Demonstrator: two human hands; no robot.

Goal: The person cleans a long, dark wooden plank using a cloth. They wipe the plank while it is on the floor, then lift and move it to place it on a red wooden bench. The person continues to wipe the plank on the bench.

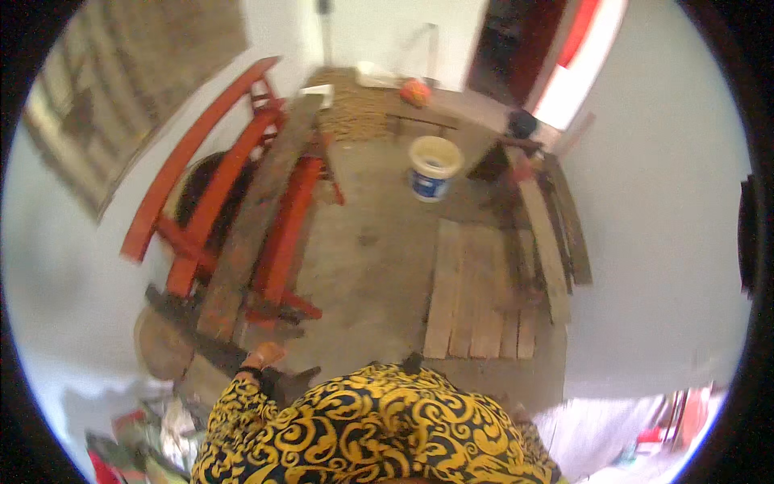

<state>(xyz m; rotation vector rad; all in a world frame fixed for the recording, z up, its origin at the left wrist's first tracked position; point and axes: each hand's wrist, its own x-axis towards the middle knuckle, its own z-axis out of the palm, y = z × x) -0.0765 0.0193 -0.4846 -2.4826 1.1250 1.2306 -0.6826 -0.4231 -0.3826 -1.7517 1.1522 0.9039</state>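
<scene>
At the lower left, my left hand (265,354) shows at the end of a black-and-yellow patterned sleeve (237,402), with a dark band at the wrist. It is blurred, and whether it holds anything cannot be made out. Nearest to it are a dark wooden piece (196,327) and the lower end of a long weathered plank (260,212). That plank lies along a red wooden bench (290,236). My right hand is out of view; only part of its sleeve (535,441) appears at the lower right.
Red wooden rails (199,157) lean along the left wall. A white-and-blue bucket (433,172) stands on the concrete floor (363,266). Several boards (478,290) lie at the right, beside long planks (538,224) by the wall. An orange-red ball (415,92) sits near the doorway (508,54).
</scene>
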